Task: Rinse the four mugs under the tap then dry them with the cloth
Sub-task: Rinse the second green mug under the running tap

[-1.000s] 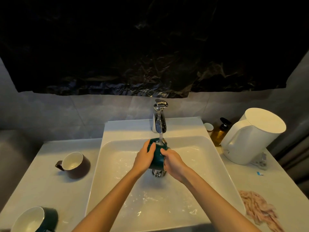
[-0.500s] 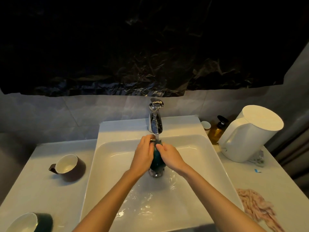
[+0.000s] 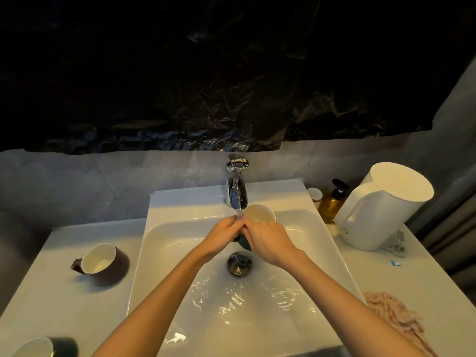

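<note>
Head view: mid-frame, left hand [image 3: 222,234] and right hand [image 3: 268,238] clasp the green mug [image 3: 258,215] under the tap [image 3: 235,186]; its mouth opens toward upper right, just right of the stream [image 3: 239,215], nearer the right hand.

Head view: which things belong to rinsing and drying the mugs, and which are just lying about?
Job: held mug, left hand, right hand, tap, sink, brown mug, dark mug at lower left, cloth.
Lying about: white kettle, pump bottle, small jar.
</note>
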`<action>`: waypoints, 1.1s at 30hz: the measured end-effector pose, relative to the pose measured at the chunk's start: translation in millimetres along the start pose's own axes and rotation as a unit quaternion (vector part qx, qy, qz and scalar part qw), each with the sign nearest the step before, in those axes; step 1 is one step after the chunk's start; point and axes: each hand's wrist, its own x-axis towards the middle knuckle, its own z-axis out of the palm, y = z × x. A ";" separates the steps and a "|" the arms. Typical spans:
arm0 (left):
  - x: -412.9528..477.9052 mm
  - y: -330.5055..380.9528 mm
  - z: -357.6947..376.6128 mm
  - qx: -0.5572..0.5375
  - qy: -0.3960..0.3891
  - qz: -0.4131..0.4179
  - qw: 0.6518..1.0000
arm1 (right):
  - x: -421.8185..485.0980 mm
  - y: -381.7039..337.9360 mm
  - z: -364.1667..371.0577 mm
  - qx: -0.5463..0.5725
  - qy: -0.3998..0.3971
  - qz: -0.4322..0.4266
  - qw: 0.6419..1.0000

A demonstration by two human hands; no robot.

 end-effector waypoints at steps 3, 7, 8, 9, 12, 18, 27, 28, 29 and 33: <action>2.9 -1.0 5.6 -0.081 0.052 0.003 0.995 | 2.2 3.2 -2.4 0.072 0.013 0.022 0.997; 7.1 0.3 12.9 -0.128 0.128 0.011 0.983 | 9.7 5.3 1.9 0.229 0.001 0.096 0.969; 8.1 -0.8 14.0 -0.122 0.144 0.014 0.982 | 10.8 4.7 3.7 0.252 -0.001 0.112 0.961; 8.6 -2.3 14.5 -0.115 0.155 0.017 0.981 | 11.7 4.6 6.0 0.272 -0.003 0.126 0.954; 6.8 -5.9 17.3 -0.126 0.164 0.030 0.978 | 9.9 3.3 12.0 0.390 -0.008 0.177 0.904; -0.6 -16.5 15.7 -0.033 0.138 0.029 0.989 | 6.8 -0.6 30.2 0.404 -0.011 0.201 0.893; -6.7 -7.2 -4.4 -0.213 0.053 -0.073 0.973 | 25.6 3.8 26.1 0.276 0.055 0.075 0.957; -8.6 -7.4 -6.2 -0.231 0.056 -0.078 0.968 | 27.2 2.9 31.3 0.314 0.070 0.072 0.944; -10.1 -7.2 -10.2 -0.236 0.056 -0.084 0.967 | 27.5 1.0 35.5 0.348 0.090 0.074 0.930; -14.7 -7.5 -25.1 -0.202 0.038 -0.129 0.970 | 30.1 -10.6 53.1 0.447 0.166 0.146 0.867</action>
